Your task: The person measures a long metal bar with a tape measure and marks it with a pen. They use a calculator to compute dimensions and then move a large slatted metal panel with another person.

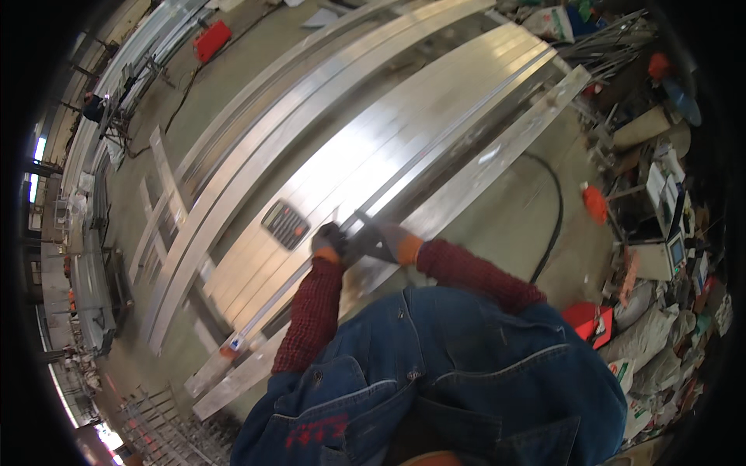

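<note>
Both my hands wear dark gloves with orange cuffs and meet over the near edge of a long silvery metal panel. My left hand has its fingers curled in at that edge; whatever is in them is too small to make out. Just to its right, my right hand is closed at a dark, blurred shape between the hands that I cannot name. A dark calculator lies on the panel, left of my left hand. Along the panel's near side runs a narrow metal strip.
Long metal beams lie beyond the panel, and another bar runs on its near side. A black cable curves over the floor at right. Scrap and sacks heap up along the right. A red box stands far left.
</note>
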The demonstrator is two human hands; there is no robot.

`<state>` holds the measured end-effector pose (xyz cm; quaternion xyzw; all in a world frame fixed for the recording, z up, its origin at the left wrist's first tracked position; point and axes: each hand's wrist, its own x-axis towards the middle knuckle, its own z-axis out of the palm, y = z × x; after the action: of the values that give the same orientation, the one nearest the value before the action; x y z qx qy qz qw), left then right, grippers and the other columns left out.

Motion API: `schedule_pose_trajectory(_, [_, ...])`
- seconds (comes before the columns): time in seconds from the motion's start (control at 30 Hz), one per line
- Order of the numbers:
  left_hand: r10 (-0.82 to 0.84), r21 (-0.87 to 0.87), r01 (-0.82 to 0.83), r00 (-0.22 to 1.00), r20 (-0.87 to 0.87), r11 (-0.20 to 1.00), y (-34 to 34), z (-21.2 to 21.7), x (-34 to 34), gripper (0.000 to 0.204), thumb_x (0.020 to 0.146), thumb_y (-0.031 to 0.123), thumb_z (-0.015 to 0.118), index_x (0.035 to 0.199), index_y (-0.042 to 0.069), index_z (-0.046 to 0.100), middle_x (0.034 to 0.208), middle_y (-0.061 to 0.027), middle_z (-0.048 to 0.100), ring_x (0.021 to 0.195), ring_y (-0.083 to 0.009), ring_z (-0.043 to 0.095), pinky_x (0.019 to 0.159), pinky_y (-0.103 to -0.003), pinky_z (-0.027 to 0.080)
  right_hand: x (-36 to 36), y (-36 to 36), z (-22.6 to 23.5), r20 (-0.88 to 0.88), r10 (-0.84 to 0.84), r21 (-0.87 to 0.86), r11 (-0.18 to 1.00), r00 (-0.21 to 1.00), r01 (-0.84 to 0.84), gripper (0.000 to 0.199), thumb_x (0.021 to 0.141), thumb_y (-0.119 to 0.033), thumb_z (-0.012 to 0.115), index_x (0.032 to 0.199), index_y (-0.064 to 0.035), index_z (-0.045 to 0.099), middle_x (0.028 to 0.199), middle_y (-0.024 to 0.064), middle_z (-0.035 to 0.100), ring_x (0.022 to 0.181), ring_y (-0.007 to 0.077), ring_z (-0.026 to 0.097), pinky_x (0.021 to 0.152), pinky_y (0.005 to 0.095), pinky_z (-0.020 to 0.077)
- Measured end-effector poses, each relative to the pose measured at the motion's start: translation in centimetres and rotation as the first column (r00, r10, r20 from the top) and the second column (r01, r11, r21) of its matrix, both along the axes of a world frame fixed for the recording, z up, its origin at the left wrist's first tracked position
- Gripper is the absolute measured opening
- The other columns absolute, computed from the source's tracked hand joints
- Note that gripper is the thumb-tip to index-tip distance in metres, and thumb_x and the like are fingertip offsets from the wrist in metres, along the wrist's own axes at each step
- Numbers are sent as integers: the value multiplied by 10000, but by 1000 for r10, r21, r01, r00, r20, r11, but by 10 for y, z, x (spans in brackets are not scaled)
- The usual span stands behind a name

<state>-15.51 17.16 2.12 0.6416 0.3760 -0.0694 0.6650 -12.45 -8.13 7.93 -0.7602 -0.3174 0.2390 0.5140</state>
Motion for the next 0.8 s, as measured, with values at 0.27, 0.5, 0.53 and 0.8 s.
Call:
schedule_pose_trajectory(0.27, [72, 800, 376, 886, -458, 467, 37, -77, 78, 577, 1096, 274, 606, 1581, 81, 359, 1292, -183, 703, 1035, -328, 728, 828, -453, 626, 52, -305, -38, -28, -373, -404, 853, 928, 330, 850, 1043, -515, 721, 1689, -78, 382, 1371, 294, 717, 1264, 403, 718, 1078, 464, 563])
schedule_pose_trajectory(0.5, [220, 708, 401, 760, -611, 581, 43, -81, 89, 752, 1079, 293, 607, 1697, 44, 257, 1441, -266, 682, 1266, -414, 720, 1011, -498, 613, -16, -602, -97, -10, -844, -720, 378, 536, 581, 793, 1034, -532, 693, 1629, -65, 457, 1306, 265, 762, 1236, 429, 729, 1036, 460, 576])
schedule_pose_trajectory(0.53, [478, 628, -175, 805, -352, 758, 35, -71, 97, 710, 1080, 324, 607, 1659, 19, 333, 1401, -288, 696, 1278, -425, 711, 1033, -509, 595, -28, -626, -105, 13, -896, -746, 287, 443, 601, 783, 1035, -534, 684, 1621, -63, 466, 1303, 265, 763, 1234, 430, 729, 1032, 455, 577])
schedule_pose_trajectory(0.8, [-124, 877, 420, 907, -402, 233, -176, -5, 257, 669, 1072, 398, 615, 1611, 22, 492, 1553, -290, 587, 1438, -452, 568, 1206, -509, 476, 17, -727, -130, 8, -924, -624, 295, 383, 724, 609, 1046, -481, 688, 1462, -41, 626, 1212, 265, 788, 1146, 405, 761, 954, 448, 594])
